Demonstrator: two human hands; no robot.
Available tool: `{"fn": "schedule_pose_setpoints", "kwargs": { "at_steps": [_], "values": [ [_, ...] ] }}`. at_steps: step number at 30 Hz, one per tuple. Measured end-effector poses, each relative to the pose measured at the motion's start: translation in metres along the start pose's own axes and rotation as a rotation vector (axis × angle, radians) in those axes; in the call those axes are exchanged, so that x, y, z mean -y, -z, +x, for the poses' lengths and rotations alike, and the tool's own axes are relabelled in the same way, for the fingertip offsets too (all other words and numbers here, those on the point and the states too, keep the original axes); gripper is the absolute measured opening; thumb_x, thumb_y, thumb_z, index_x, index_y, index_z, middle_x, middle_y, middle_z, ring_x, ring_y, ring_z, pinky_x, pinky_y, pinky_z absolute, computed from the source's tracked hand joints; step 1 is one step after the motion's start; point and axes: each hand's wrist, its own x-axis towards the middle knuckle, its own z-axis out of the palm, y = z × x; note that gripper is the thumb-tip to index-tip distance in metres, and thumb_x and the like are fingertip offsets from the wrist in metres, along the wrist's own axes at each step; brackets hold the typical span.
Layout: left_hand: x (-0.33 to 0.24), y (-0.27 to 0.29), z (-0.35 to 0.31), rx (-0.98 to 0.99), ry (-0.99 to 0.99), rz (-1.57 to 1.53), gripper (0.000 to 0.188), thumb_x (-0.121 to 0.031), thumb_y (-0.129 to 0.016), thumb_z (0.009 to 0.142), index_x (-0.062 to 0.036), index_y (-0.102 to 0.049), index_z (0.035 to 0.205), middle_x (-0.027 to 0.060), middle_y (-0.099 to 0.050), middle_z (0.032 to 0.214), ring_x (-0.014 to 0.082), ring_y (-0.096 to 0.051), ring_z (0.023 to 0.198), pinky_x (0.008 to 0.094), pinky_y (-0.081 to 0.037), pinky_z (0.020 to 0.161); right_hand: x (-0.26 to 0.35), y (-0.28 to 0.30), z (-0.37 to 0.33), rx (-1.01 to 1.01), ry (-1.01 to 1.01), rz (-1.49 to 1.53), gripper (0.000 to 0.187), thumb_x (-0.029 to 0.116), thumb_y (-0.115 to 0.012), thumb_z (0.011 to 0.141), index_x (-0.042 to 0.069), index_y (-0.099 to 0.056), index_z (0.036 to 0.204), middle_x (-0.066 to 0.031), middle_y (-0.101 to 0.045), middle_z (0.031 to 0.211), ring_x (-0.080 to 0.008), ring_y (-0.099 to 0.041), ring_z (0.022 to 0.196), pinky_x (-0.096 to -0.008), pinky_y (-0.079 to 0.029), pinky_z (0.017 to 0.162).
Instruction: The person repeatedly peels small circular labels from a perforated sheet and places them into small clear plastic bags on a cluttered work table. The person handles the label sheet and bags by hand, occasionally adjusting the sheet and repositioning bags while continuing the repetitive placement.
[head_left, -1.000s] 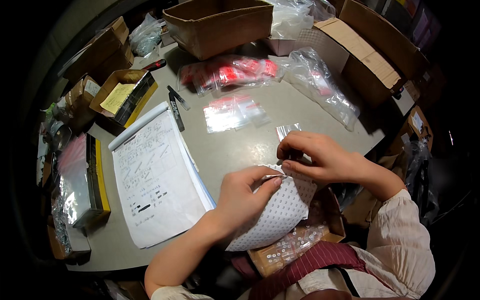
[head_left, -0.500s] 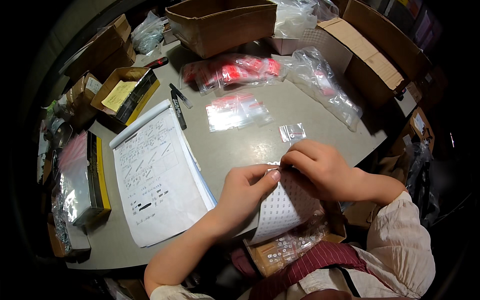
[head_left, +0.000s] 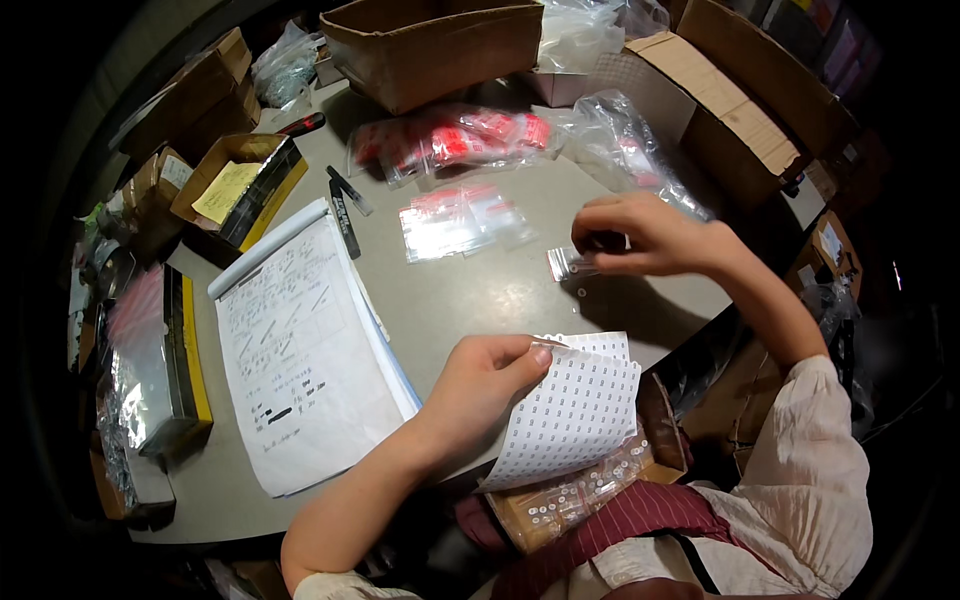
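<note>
My left hand (head_left: 480,385) pinches the upper edge of a white sticker sheet (head_left: 575,405) printed with rows of small dark marks. The sheet curls down over the table's front edge. Farther off, my right hand (head_left: 640,232) is lowered over a small clear zip bag (head_left: 560,264) lying on the table, its fingers curled together and covering the bag's right part. Whatever lies between those fingertips is hidden. A tiny white round piece (head_left: 581,293) shows just in front of the bag. Below the sheet, a box (head_left: 540,515) holds clear bags with small white rings or discs.
Flat zip bags (head_left: 465,222) lie mid-table, before red-and-clear bag packs (head_left: 450,140). A clipboard of papers (head_left: 300,360) and pens (head_left: 345,210) are at left. Cardboard boxes (head_left: 430,55) stand along the back, with more boxes (head_left: 240,190) down the left side.
My right hand has left the sticker sheet and moved away from me to the small zip bag. The left hand still holds the sheet, whose printed face now shows more fully.
</note>
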Motion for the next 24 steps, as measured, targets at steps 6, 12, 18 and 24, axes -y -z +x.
{"fn": "schedule_pose_setpoints", "kwargs": {
  "at_steps": [6, 12, 18, 24],
  "values": [
    [0.005, 0.002, 0.002, 0.023, -0.044, 0.018, 0.031, -0.021, -0.062, 0.104, 0.0043, -0.074, 0.117, 0.0023, -0.072, 0.094, 0.0092, -0.060, 0.084, 0.0259, -0.048, 0.079, -0.018, -0.003, 0.023, 0.172, -0.024, -0.249, 0.023, 0.015, -0.072, 0.087, -0.001, -0.063, 0.101, -0.0184, -0.068, 0.093, -0.0395, -0.065, 0.085, -0.0457, -0.052, 0.077],
    [0.007, 0.003, 0.002, 0.030, -0.039, 0.034, 0.031, -0.020, -0.061, 0.104, 0.0055, -0.074, 0.116, 0.0046, -0.073, 0.097, 0.0109, -0.063, 0.088, 0.0272, -0.051, 0.082, -0.018, -0.006, 0.028, 0.035, -0.205, -0.405, 0.021, 0.017, -0.073, 0.091, 0.001, -0.062, 0.100, -0.0170, -0.070, 0.094, -0.0373, -0.067, 0.087, -0.0456, -0.052, 0.076],
    [0.013, 0.004, 0.003, 0.013, -0.068, 0.092, 0.030, -0.019, -0.062, 0.104, 0.0059, -0.074, 0.114, 0.0061, -0.074, 0.097, 0.0112, -0.064, 0.088, 0.0272, -0.052, 0.081, 0.000, -0.010, -0.005, 0.003, -0.214, 0.206, 0.026, 0.015, -0.071, 0.088, 0.000, -0.061, 0.107, -0.0136, -0.067, 0.092, -0.0242, -0.065, 0.084, -0.0374, -0.053, 0.076],
    [0.003, 0.002, 0.001, 0.028, -0.032, 0.080, 0.030, -0.019, -0.062, 0.104, 0.0064, -0.073, 0.115, 0.0071, -0.074, 0.100, 0.0121, -0.065, 0.090, 0.0278, -0.053, 0.083, -0.002, -0.028, -0.017, 0.040, -0.234, 0.332, 0.025, 0.013, -0.068, 0.086, 0.000, -0.059, 0.105, -0.0143, -0.065, 0.089, -0.0256, -0.064, 0.081, -0.0389, -0.051, 0.072]
  ]
}}
